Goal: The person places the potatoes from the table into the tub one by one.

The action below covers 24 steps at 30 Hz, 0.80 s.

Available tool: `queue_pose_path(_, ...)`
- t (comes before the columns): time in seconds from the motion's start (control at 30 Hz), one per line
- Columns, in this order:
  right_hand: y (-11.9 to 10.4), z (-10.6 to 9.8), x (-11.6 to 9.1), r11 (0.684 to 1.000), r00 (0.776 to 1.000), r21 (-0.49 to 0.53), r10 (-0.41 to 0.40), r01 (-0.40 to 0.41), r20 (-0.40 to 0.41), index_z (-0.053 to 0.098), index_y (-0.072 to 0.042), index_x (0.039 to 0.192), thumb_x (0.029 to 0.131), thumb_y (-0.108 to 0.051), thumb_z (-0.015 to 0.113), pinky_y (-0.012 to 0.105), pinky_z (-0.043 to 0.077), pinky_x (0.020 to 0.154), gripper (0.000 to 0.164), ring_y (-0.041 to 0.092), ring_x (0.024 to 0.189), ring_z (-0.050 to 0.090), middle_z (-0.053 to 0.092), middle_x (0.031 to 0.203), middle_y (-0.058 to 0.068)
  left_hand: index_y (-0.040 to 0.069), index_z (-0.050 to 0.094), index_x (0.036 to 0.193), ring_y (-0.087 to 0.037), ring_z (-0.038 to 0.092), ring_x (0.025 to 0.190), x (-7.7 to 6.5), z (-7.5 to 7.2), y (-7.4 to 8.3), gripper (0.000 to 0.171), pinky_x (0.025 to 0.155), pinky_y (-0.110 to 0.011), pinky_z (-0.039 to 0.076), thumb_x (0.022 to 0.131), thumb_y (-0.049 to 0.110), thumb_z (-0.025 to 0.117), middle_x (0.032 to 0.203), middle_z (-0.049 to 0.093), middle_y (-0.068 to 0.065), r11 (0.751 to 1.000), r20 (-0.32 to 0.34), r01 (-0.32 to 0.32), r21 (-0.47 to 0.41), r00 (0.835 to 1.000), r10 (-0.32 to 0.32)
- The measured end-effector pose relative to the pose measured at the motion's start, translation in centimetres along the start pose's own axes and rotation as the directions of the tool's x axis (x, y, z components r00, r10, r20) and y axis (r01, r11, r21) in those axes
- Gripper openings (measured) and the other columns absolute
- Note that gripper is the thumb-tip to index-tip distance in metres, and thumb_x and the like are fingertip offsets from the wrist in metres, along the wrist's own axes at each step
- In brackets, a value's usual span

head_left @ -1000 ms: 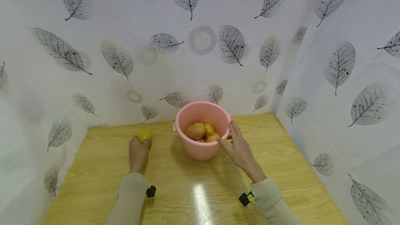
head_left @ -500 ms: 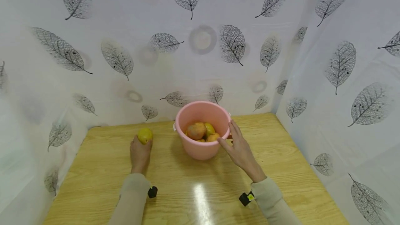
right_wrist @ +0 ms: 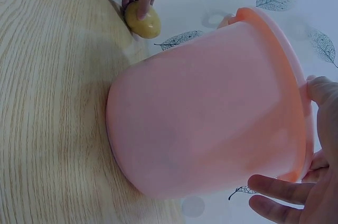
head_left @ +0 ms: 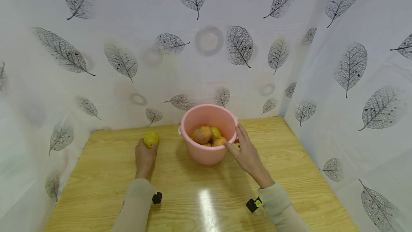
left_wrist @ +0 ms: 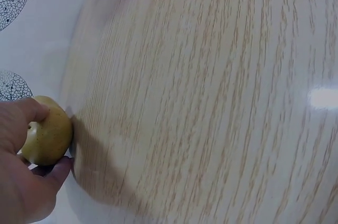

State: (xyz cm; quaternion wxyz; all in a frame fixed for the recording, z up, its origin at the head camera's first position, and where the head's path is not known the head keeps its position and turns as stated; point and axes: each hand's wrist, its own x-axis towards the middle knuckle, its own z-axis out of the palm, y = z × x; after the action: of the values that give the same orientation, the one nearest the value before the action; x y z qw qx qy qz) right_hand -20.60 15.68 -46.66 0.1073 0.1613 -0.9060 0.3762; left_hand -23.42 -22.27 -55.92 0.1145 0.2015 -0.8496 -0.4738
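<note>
In the head view my left hand (head_left: 146,158) grips a round yellow fruit (head_left: 151,139) over the left of the table. The left wrist view shows the fruit (left_wrist: 50,135) between thumb and fingers, close to the tabletop; whether it touches the wood I cannot tell. A pink bucket (head_left: 207,156) stands upright at the back middle, with several orange and yellow fruits (head_left: 202,135) inside, the lower ones partly hidden. My right hand (head_left: 248,155) holds the bucket's right rim, thumb at the near edge and fingers along the side. Some of its fingers (right_wrist: 280,188) stretch out past the rim in the right wrist view.
The wooden table (head_left: 180,196) ends at a white leaf-patterned sheet (head_left: 206,67) behind and on both sides. A white handle joint (head_left: 179,131) sticks out at the bucket's left. Below each hand sits a small black wrist device (head_left: 253,205).
My left hand has shifted slightly to the right with the yellow fruit, which has turned a little in its grip. The right hand and the bucket have stayed in place.
</note>
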Motion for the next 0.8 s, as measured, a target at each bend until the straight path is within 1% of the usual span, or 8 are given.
queue_pose_path(0.17, 0.1, 0.0, 0.0, 1.000, 1.000, 0.005, -0.001, 0.001, 0.001, 0.022, -0.005, 0.164, 0.103, -0.047, 0.061, 0.050, 0.058, 0.086, 0.084, 0.029, 0.112, 0.063, 0.020, 0.170, 0.014, -0.011, 0.032, 0.153, -0.051, 0.047, 0.128, 0.0, -0.1, 0.2, 0.072, 0.111, -0.064, 0.037, 0.097, 0.020, 0.065, 0.137, 0.046, -0.038, 0.999, 0.019, 0.040, -0.007, 0.999, -0.039)
queue_pose_path(0.27, 0.1, 0.1, 0.0, 1.000, 1.000, 0.008, -0.001, 0.001, 0.002, 0.022, -0.005, 0.164, 0.103, -0.048, 0.061, 0.049, 0.058, 0.086, 0.084, 0.029, 0.112, 0.063, 0.020, 0.170, 0.014, -0.011, 0.032, 0.153, -0.050, 0.048, 0.127, 0.0, -0.3, 0.5, 0.072, 0.109, -0.064, 0.039, 0.096, 0.020, 0.064, 0.137, 0.046, -0.037, 0.998, 0.030, 0.066, -0.013, 0.997, -0.065)
queue_pose_path(0.4, 0.1, 0.1, 0.1, 1.000, 1.000, 0.006, 0.001, -0.001, 0.004, 0.022, -0.005, 0.164, 0.103, -0.048, 0.061, 0.049, 0.058, 0.086, 0.085, 0.028, 0.112, 0.064, 0.020, 0.170, 0.014, -0.010, 0.034, 0.152, -0.047, 0.051, 0.124, -0.1, -0.5, 0.7, 0.072, 0.106, -0.063, 0.042, 0.095, 0.020, 0.064, 0.136, 0.049, -0.035, 0.996, 0.047, 0.085, -0.022, 0.995, -0.084)
queue_pose_path(0.57, 0.1, 0.1, 0.1, 1.000, 1.000, 0.006, 0.001, -0.001, 0.005, 0.022, -0.005, 0.164, 0.103, -0.047, 0.061, 0.048, 0.059, 0.086, 0.084, 0.029, 0.112, 0.064, 0.020, 0.170, 0.013, -0.011, 0.034, 0.152, -0.046, 0.052, 0.122, -0.2, -0.8, 0.8, 0.071, 0.104, -0.061, 0.044, 0.095, 0.019, 0.065, 0.135, 0.050, -0.034, 0.996, 0.060, 0.081, -0.020, 0.995, -0.080)
queue_pose_path(0.67, 0.1, 0.1, 0.1, 1.000, 1.000, 0.006, -0.002, 0.002, 0.003, 0.023, -0.004, 0.164, 0.103, -0.047, 0.061, 0.048, 0.059, 0.085, 0.084, 0.031, 0.111, 0.065, 0.020, 0.170, 0.012, -0.011, 0.035, 0.152, -0.044, 0.054, 0.118, -0.3, -1.0, 0.8, 0.071, 0.102, -0.059, 0.045, 0.094, 0.018, 0.066, 0.133, 0.052, -0.033, 0.996, 0.065, 0.077, -0.048, 0.995, -0.073)
queue_pose_path(0.8, 0.1, 0.1, 0.1, 1.000, 1.000, 0.009, -0.007, 0.007, 0.003, 0.023, -0.004, 0.164, 0.103, -0.047, 0.061, 0.050, 0.059, 0.085, 0.084, 0.032, 0.112, 0.065, 0.020, 0.170, 0.013, -0.009, 0.031, 0.155, -0.041, 0.052, 0.119, -0.3, -1.2, 0.7, 0.075, 0.103, -0.056, 0.044, 0.095, 0.018, 0.067, 0.139, 0.051, -0.031, 0.990, 0.075, 0.082, -0.112, 0.994, -0.074)
